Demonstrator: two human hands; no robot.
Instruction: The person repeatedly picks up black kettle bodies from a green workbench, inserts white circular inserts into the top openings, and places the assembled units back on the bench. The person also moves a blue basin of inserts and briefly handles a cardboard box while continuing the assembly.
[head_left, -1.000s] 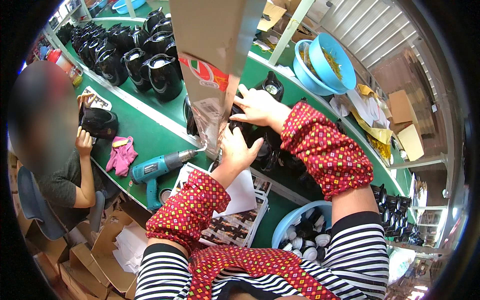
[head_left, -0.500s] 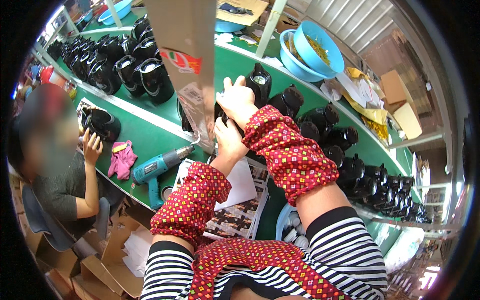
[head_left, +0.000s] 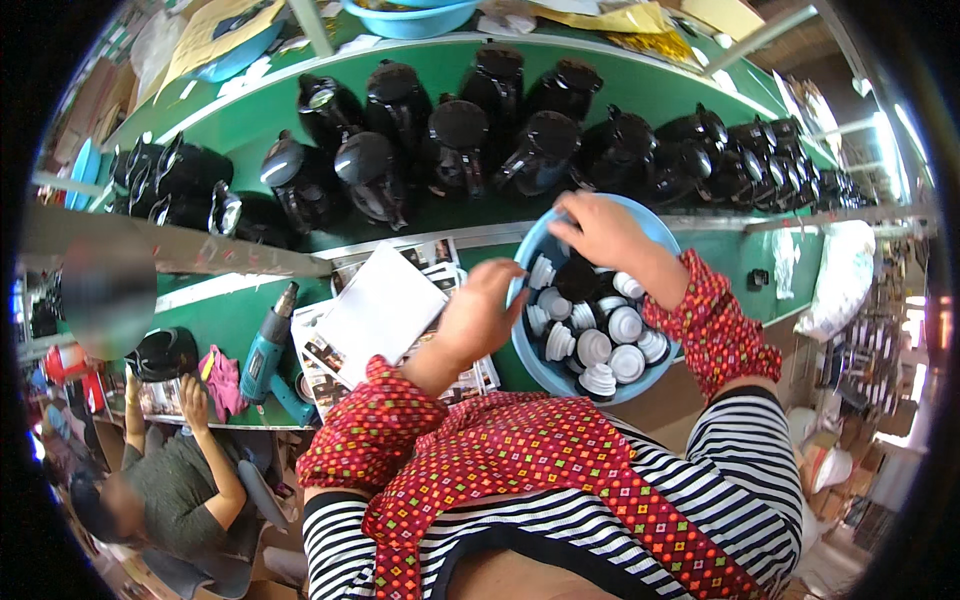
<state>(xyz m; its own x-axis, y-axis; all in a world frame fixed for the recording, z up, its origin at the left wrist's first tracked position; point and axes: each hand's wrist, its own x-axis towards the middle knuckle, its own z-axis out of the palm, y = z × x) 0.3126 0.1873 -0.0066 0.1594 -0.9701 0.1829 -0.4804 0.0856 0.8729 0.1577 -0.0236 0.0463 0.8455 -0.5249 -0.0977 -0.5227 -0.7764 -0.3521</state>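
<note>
Round blue plastic basin (head_left: 540, 372) sits at front edge of green worktable (head_left: 640, 90), approx. centre of frame, packed w/ white ribbed plastic caps (head_left: 592, 347) plus a few black pieces. Both hands are at the basin, near each other but apart. Left hand (head_left: 482, 312) rests at its 9 o'clock rim, fingers curled toward the caps; can't tell if anything's pinched. Right hand (head_left: 598, 230) reaches in from 12 o'clock, fingers bent down over the contents; can't tell if it's gripping anything either. Both forearms in red patterned sleeves.

At 9 o'clock from basin: white sheet (head_left: 382, 310) lying on a stack of printed leaflets (head_left: 322, 352). Further toward 9: teal cordless drill (head_left: 267, 345) lying on table. At 12 o'clock: rows of black plastic kettles (head_left: 455, 140) across the green top. Another person (head_left: 165, 485) sits at 8 o'clock, one hand up near a pink cloth (head_left: 222, 378).
</note>
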